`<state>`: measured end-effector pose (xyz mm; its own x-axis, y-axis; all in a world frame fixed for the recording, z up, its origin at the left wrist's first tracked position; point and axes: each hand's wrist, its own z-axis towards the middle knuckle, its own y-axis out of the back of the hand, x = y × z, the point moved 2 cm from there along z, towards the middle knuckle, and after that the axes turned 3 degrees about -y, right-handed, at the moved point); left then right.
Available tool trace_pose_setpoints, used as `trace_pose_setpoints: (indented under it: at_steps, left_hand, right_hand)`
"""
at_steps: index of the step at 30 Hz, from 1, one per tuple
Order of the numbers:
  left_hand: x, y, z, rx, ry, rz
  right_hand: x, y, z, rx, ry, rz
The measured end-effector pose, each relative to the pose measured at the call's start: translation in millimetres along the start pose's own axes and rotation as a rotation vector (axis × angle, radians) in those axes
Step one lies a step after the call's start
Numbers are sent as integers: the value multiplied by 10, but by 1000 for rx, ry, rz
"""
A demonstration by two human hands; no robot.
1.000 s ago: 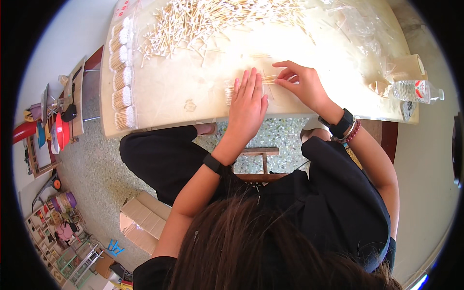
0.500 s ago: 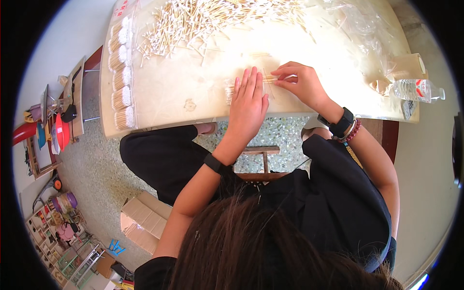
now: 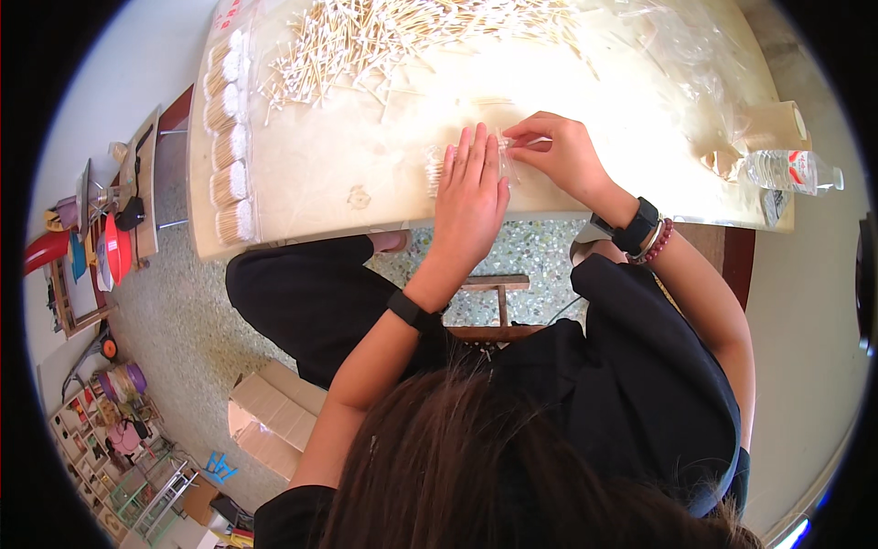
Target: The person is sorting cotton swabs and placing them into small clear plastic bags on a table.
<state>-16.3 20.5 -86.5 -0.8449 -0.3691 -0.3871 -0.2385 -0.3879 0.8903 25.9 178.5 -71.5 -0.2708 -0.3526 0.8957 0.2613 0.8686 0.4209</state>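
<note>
My left hand (image 3: 468, 188) lies flat with its fingers stretched out, pressing on a clear plastic bag of cotton swabs. White swab tips (image 3: 433, 172) show at the left side of that hand, while the palm and fingers hide the middle. On the right, the clear end of the plastic bag (image 3: 508, 168) sticks out past my fingers. My right hand (image 3: 560, 157) pinches this end between thumb and fingers; bright glare blurs the exact grip. Just beyond the hands, a few loose swabs (image 3: 494, 101) lie on the table.
A large heap of cotton swabs (image 3: 366, 50) covers the table's far side. Filled bags of swabs (image 3: 229, 146) stand in a row along the left edge. To the right are crumpled clear plastic (image 3: 686, 55), a paper roll (image 3: 773, 123) and a water bottle (image 3: 788, 171).
The swabs that stuck out between my hands no longer show. My right hand has shifted slightly left, onto the bag's end. The left hand has stayed almost still.
</note>
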Motion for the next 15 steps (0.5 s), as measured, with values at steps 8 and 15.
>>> trace_pose_setpoints:
  at_steps: [8, 15]
  left_hand:
    - [-15, -5, 1, -16, -5, 8]
    - [2, -28, -11, -11, 4, 0]
  right_hand:
    - [-15, -1, 47, -30, 89, -155]
    - [59, -109, 126, 0, 93, -255]
